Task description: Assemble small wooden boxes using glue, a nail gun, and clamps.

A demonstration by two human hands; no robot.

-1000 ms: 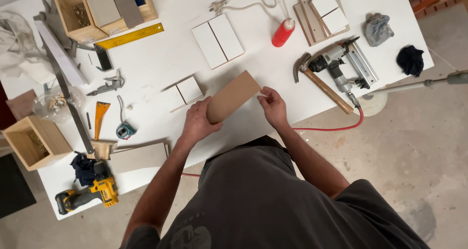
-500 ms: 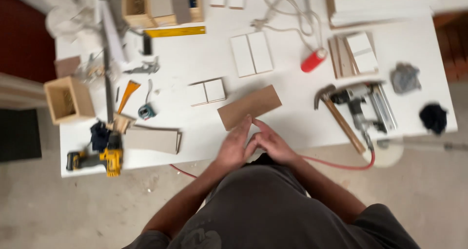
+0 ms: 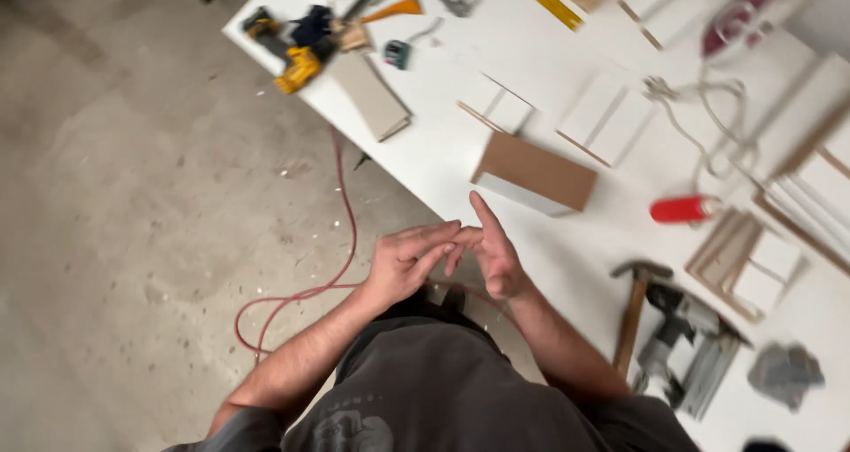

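Brown board (image 3: 537, 170) flat on table (image 3: 460, 155), white edge, untouched.

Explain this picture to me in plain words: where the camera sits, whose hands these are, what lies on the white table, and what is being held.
The camera is worn on a person's head and looks down, so you see their own dark shirt, forearms and hands. The left hand and right hand meet at the fingertips over the table's edge; both are empty, nothing in their grip. Nearest them on the white table lies a brown board, untouched. Further off are white panels, a red can, a hammer, a nail gun and a yellow drill. A red hose trails over the concrete floor. The picture is somewhat blurred.
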